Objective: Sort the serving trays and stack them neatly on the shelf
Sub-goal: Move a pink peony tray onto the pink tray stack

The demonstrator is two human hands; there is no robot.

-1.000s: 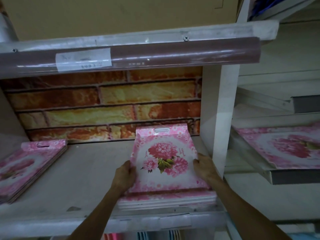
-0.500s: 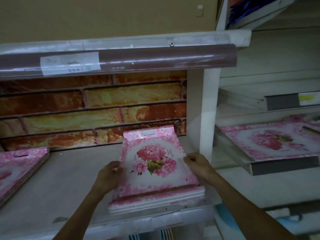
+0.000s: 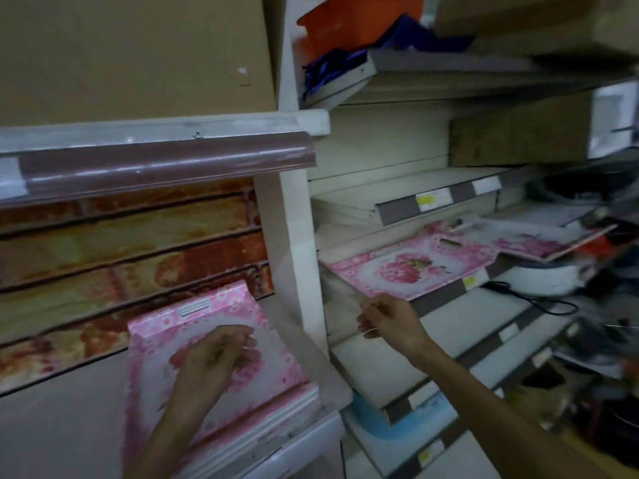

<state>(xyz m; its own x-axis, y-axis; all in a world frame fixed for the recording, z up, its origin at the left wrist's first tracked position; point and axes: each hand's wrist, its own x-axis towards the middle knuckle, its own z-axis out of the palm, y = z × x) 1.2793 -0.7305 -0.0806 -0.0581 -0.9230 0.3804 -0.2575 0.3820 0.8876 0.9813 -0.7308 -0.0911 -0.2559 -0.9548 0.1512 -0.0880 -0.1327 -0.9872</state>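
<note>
Looks like a shop, retail shelving aisle. We see white metal gondola shelves (image 3: 397, 209) with price-label strips (image 3: 446, 198) on the front edges, yellow tags (image 3: 427, 201) in them. Identical pink floral trays (image 3: 214, 344) sit stacked in multiples, more of the same design (image 3: 408, 267) in the next bay. Brick-pattern backing panel (image 3: 131, 257) behind the left bay. Brown cardboard cartons (image 3: 138, 53) stored on the top shelves, mixed goods and a black cable (image 3: 532, 302) crowd the right. We can't read any tag text, too blurred.
</note>
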